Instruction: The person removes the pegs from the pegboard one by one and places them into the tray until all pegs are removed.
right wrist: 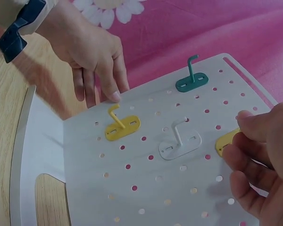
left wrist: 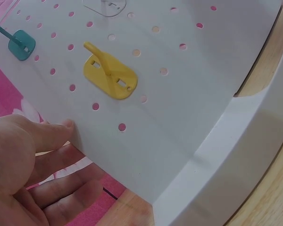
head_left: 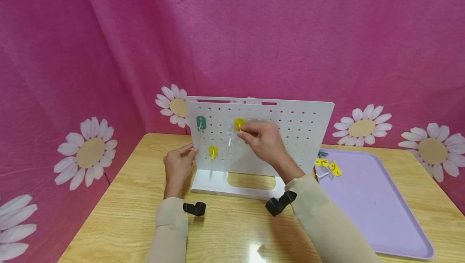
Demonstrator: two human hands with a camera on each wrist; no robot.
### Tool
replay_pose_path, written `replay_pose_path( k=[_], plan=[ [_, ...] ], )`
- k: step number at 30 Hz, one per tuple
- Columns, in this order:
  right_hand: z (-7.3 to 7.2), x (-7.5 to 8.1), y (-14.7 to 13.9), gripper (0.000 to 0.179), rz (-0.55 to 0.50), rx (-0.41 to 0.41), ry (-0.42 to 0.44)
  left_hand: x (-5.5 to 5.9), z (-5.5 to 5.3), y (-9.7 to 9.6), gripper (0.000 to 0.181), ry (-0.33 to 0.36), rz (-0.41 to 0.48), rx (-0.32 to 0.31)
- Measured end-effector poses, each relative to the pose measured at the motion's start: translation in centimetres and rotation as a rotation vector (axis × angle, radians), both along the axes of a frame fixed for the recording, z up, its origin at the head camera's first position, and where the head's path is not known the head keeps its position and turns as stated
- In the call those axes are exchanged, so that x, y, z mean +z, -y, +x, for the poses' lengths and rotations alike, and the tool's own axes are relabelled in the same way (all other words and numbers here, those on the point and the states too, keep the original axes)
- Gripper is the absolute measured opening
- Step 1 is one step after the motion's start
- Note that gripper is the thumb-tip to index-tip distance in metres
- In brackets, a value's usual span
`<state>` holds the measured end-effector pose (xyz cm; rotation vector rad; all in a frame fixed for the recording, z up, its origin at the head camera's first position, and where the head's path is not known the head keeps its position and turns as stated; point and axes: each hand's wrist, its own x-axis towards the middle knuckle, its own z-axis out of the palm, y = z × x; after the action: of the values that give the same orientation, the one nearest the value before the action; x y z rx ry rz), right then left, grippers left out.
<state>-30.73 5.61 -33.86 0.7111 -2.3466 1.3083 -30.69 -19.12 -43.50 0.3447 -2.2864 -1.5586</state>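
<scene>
A white pegboard [head_left: 254, 162] stands upright on its base. My left hand [head_left: 179, 166] holds its left edge, with the thumb [left wrist: 61, 132] on the front face and the other fingers behind the edge. Higher up the board, my right hand [head_left: 263, 139] pinches a yellow hook [head_left: 239, 123] whose plate lies against the board; the fingers partly hide this hook [right wrist: 225, 142] in the right wrist view. Also on the board are a green hook [head_left: 201, 123] at upper left, a clear hook [right wrist: 180, 145] and another yellow hook [left wrist: 111, 77] lower down, near my left hand.
On the right, a purple tray [head_left: 370, 202] lies on the wooden table [head_left: 225, 230]. Several loose hooks sit at its far left corner, among them a yellow hook [head_left: 335, 169] and a green hook [head_left: 322, 154]. A pink flowered curtain [head_left: 232, 36] hangs close behind the board.
</scene>
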Motion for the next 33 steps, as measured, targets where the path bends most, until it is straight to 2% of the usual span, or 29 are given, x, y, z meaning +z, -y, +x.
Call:
replay_pose_path(
  k=[8, 13, 19, 28, 33],
  plan=[
    [0.4, 0.4, 0.5, 0.010, -0.012, 0.010, -0.033, 0.0, -0.1, -0.1, 0.031, 0.014, 0.008, 0.002],
    [0.9, 1.0, 0.3, 0.010, -0.014, 0.002, -0.097, 0.0, 0.0, -0.2, 0.032, 0.038, 0.013, -0.009],
    [1.3, 1.5, -0.3, 0.008, -0.019, 0.031, -0.170, 0.1, 0.2, 0.0, 0.034, 0.040, 0.012, -0.007],
    [2.2, 0.9, -3.3, 0.007, 0.014, 0.011, -0.171, 0.0, 0.1, 0.1, 0.032, 0.006, -0.002, -0.012],
    [2.7, 0.6, -5.7, 0.009, 0.043, -0.001, -0.159, -0.1, 0.0, 0.2, 0.032, 0.009, -0.008, -0.006]
  ],
)
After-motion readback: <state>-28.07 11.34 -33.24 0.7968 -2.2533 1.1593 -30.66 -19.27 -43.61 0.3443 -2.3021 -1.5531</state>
